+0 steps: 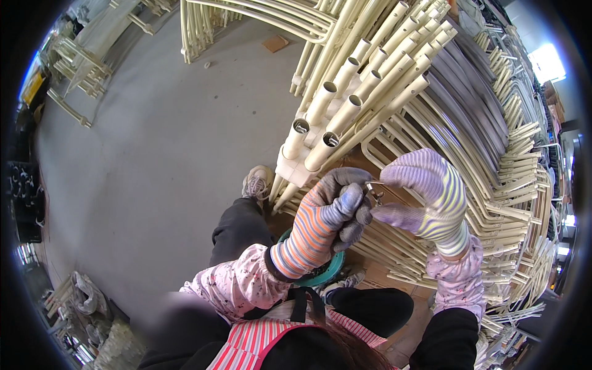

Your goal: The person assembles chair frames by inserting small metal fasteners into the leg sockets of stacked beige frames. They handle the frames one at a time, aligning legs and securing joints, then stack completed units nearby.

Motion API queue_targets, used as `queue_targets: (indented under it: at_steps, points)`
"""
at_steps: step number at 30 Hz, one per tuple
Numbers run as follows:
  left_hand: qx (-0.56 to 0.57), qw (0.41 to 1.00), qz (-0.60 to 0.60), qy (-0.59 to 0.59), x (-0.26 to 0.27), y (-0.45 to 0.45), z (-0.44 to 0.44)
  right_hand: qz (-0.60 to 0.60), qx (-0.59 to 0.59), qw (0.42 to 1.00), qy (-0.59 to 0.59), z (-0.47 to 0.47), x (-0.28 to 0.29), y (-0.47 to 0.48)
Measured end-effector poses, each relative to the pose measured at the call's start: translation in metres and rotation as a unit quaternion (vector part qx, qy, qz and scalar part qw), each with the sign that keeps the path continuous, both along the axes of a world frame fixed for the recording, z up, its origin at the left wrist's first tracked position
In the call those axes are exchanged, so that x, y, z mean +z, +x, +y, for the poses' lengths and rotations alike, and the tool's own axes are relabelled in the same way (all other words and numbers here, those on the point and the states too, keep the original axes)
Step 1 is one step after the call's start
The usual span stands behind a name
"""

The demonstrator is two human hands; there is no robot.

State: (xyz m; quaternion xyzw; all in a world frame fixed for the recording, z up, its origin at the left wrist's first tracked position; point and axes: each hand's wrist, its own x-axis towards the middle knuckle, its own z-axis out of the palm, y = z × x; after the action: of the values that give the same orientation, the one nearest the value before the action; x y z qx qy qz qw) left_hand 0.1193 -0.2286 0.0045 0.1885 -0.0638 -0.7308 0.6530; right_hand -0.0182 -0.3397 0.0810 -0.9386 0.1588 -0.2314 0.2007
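Note:
My left hand [326, 212], in an orange-and-grey striped knit glove with grey palm, has its fingers curled around a small metal spring clip [375, 193]. My right hand [428, 199], in a purple-and-yellow striped glove, meets the clip from the other side, with index finger above and thumb below. Part of the clip is hidden by the fingers. Just beyond my hands rises a bundle of cream metal tubes [319, 104] with open ends. Metal pieces show inside the two nearest tube ends, a left one [300, 126] and a right one [330, 139].
A teal bucket [330, 273] stands below my left forearm, between my feet. Cream bent tube frames [462, 185] are stacked at the right, beside grey curved tubes [467, 88]. More frames [83, 64] lie far left. A brown cardboard scrap [275, 44] is on the grey floor [152, 152].

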Motion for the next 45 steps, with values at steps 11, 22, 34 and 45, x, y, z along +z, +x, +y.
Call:
queue_targets:
  at_steps: [11,22,34,45]
  points:
    - [0.161,0.955,-0.218,-0.123,0.004,-0.006,0.009,0.032,0.005,0.998,-0.054,0.002,0.003,-0.004]
    - [-0.004,0.976,-0.163,-0.147,0.001,-0.015,0.020,-0.061,0.004,0.996,0.066,-0.062,0.022,0.023]
    - [-0.029,0.979,-0.168,-0.113,0.001,0.005,0.020,0.103,0.200,0.974,-0.007,-0.106,0.037,0.075]
    - [0.009,0.995,-0.088,-0.051,0.007,0.002,0.012,0.103,0.265,0.954,0.093,-0.130,0.015,0.098]
